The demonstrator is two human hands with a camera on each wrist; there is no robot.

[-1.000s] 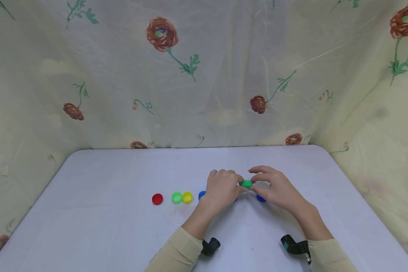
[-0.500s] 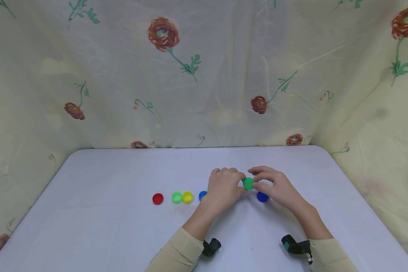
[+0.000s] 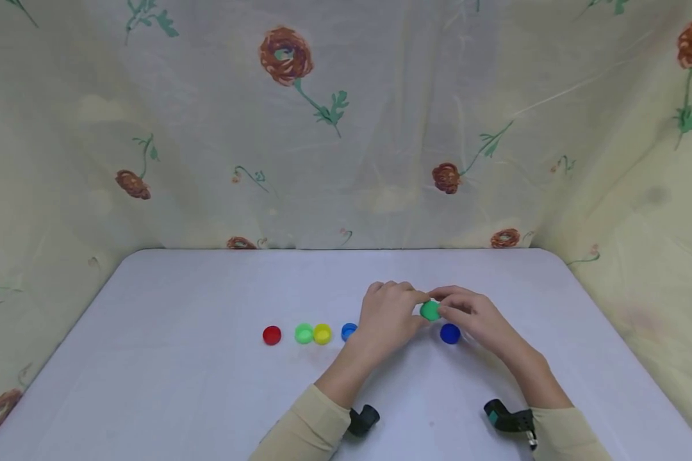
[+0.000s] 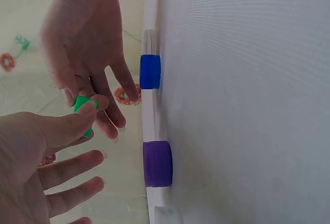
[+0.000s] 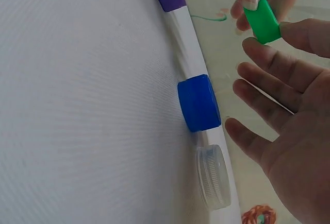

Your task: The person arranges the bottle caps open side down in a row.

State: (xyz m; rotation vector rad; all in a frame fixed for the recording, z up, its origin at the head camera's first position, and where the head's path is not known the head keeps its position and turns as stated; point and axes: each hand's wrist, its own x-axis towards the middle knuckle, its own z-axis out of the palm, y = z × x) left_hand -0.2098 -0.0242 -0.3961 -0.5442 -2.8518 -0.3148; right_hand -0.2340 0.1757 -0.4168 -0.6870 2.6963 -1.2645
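Over the table, a green bottle cap (image 3: pixel 430 311) is held up between both hands, its round face turned toward the head camera. My left hand (image 3: pixel 389 318) pinches it with thumb and index finger, as the left wrist view shows. From the other side, my right hand (image 3: pixel 477 321) has thumb and index finger at the cap's edge, its other fingers spread. A dark blue cap (image 3: pixel 450 333) lies on the table just below the right fingers. A purple cap (image 4: pixel 158 164) stands near the left hand, hidden behind it in the head view. A clear cap (image 5: pixel 213 177) sits beyond the blue one.
Left of the hands, a red cap (image 3: pixel 271 335), a light green cap (image 3: pixel 304 333), a yellow cap (image 3: pixel 322 333) and a lighter blue cap (image 3: pixel 348 331) lie in a row on the white table (image 3: pixel 196 384). A flowered curtain (image 3: pixel 346 128) hangs behind and at the sides.
The green cap has turned from edge-on to show its round face. The right hand's fingers have closed in around it, and more of the dark blue cap shows. The head view has shifted slightly.
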